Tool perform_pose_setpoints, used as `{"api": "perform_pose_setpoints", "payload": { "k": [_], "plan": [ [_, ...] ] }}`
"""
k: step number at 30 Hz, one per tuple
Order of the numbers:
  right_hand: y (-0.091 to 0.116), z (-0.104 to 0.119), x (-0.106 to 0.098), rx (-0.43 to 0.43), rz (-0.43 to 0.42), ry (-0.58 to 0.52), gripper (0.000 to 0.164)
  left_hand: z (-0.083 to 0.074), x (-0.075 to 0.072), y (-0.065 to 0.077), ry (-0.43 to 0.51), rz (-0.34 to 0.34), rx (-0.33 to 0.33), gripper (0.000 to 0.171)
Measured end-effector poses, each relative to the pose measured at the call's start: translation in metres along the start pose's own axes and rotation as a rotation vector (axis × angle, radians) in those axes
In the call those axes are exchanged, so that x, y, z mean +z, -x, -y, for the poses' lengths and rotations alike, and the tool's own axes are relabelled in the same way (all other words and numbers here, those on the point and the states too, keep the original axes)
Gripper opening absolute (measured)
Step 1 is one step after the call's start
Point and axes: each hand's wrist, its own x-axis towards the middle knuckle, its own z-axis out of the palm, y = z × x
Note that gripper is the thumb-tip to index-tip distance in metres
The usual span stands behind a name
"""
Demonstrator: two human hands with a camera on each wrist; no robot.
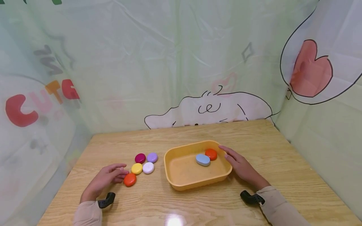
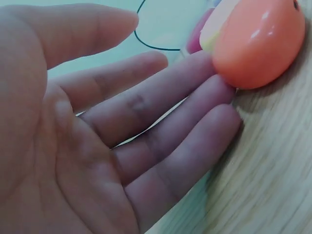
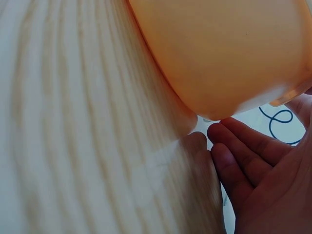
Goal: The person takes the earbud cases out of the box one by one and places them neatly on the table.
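Observation:
My left hand [image 1: 108, 178], fingers loosely extended, has its fingertips right at a glossy orange-red round piece [image 1: 130, 180] on the table. In the left wrist view, those fingertips meet the edge of the same orange-red piece [image 2: 261, 41]. Just beyond it lie yellow [image 1: 137, 169], white [image 1: 148, 168], magenta [image 1: 140, 158] and lavender [image 1: 152, 157] round pieces. My right hand [image 1: 240, 164] rests at the right end of a shallow yellow-orange tray [image 1: 195, 185], fingers mostly straight along its outside. Inside the tray are a light-blue oval piece [image 1: 203, 159] and another orange-red round piece [image 1: 211, 154].
The wooden table [image 1: 150, 204] carries everything. A printed cloth [image 1: 147, 62] with cartoon drawings hangs behind its far edge and along both sides. Each wrist wears a black device, one on the left [image 1: 106, 200] and one on the right [image 1: 251, 197].

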Motion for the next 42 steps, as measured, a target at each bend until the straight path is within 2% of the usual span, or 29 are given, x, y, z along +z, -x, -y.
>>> {"api": "perform_pose_setpoints", "payload": {
  "k": [6, 11, 16, 21, 25, 33, 38, 42],
  "plan": [
    [0.0, 0.002, 0.001, 0.009, 0.001, 0.005, 0.049, 0.0, 0.004, -0.002, 0.012, -0.035, 0.003, 0.052],
    [0.001, 0.005, 0.0, 0.001, -0.003, 0.017, 0.048, -0.006, 0.011, -0.007, 0.014, -0.123, 0.009, 0.048],
    [0.0, 0.003, 0.0, -0.001, -0.003, 0.01, 0.049, -0.018, 0.022, -0.014, 0.017, -0.199, 0.04, 0.044],
    [0.002, -0.001, 0.001, 0.003, -0.003, -0.005, 0.049, -0.036, 0.036, -0.025, 0.057, -0.201, 0.111, 0.042],
    [0.004, -0.001, 0.002, 0.018, 0.008, -0.028, 0.048, -0.058, 0.056, -0.036, 0.085, -0.16, 0.165, 0.035],
    [0.004, 0.001, 0.0, 0.03, 0.028, -0.034, 0.05, -0.093, 0.111, -0.046, 0.043, 0.052, 0.29, 0.032],
    [0.001, 0.002, -0.003, 0.028, 0.03, -0.014, 0.05, -0.112, 0.132, -0.055, 0.048, 0.135, 0.363, 0.028],
    [0.0, 0.001, -0.003, 0.023, 0.037, -0.01, 0.05, -0.124, 0.143, -0.062, 0.038, 0.164, 0.359, 0.026]
  ]
}}
